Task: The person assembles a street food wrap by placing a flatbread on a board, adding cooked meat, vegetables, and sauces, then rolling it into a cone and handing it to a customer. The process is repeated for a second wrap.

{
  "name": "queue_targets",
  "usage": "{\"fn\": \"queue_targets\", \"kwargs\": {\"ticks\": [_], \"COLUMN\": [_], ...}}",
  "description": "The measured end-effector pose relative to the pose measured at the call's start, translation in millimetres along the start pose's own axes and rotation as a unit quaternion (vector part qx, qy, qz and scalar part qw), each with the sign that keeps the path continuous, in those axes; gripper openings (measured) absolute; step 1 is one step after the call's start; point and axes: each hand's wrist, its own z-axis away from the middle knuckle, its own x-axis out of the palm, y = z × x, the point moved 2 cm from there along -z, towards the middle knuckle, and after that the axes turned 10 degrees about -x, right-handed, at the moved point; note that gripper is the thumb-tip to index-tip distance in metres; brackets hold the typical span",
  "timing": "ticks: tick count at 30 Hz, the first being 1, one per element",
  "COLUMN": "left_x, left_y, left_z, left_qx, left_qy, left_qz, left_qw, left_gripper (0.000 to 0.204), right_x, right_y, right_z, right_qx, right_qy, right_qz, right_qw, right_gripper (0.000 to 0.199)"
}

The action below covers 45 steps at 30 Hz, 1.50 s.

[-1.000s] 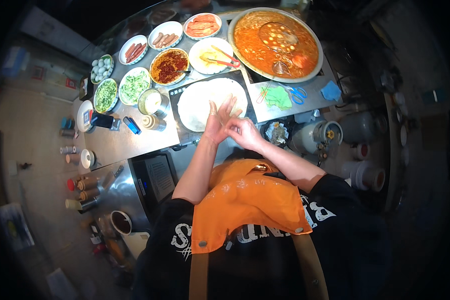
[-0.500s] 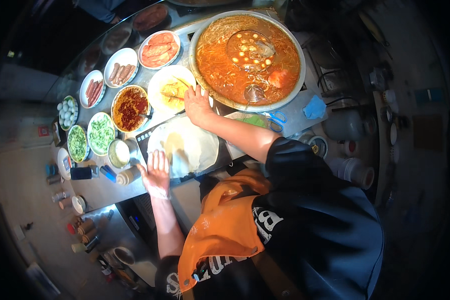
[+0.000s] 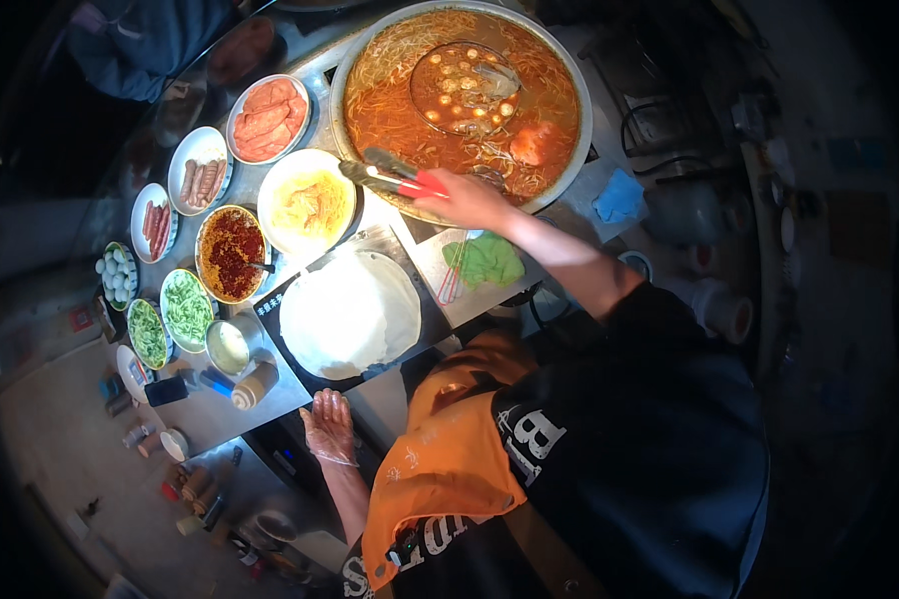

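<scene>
My right hand [image 3: 466, 200] is closed round the red grip of a pair of tongs [image 3: 380, 176]. The dark tips point left, over the gap between a white bowl of yellow shredded food [image 3: 312, 205] and a big pot of red broth [image 3: 342, 128]. Below them, a thin round sheet of dough [image 3: 350, 314] lies on a dark square plate and gleams under the lamp. My left hand [image 3: 330, 427], in a clear plastic glove, hangs off the counter's front edge with fingers stretched and nothing in it.
To the left stand bowls of chili flakes [image 3: 232, 255], sausages [image 3: 202, 183], pink meat slices [image 3: 269, 118], shredded greens [image 3: 187, 309] and eggs [image 3: 116, 276]. A green cloth [image 3: 489, 260] lies right of the dough, a blue cloth [image 3: 619, 197] beyond it. A bottle [image 3: 255, 385] stands near the front edge.
My right hand has left the white bowl's rim, moved right and now holds the tongs. My left hand has drawn back from the dough toward my body. The view has shifted.
</scene>
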Motion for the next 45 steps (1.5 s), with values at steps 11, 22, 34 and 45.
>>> {"fn": "queue_targets", "kwargs": {"ticks": [11, 22, 34, 45], "left_x": [80.8, 51.2, 62.2, 62.8], "left_y": [-17.4, 19.7, -8.2, -7.1], "left_z": [-38.0, -49.6, -18.9, -40.7], "left_qx": [-0.038, 0.033, 0.077, 0.058], "left_qy": [0.001, 0.099, 0.042, 0.097], "left_qz": [-0.065, -0.104, -0.050, -0.051], "left_qw": [0.997, 0.989, 0.995, 0.992], "left_gripper": [0.047, 0.051, 0.044, 0.048], "right_x": [-105.4, -148.4, -153.4, -134.5], "right_y": [139.5, 89.0, 87.6, 92.0], "right_z": [147.0, 58.2, -5.7, 76.0], "right_qx": [0.168, 0.011, 0.142, 0.036], "right_qy": [0.178, 0.150, 0.052, 0.100], "right_qz": [0.225, 0.301, 0.209, 0.305], "right_qw": [0.943, 0.942, 0.966, 0.946], "right_gripper": [0.054, 0.040, 0.040, 0.039]}}
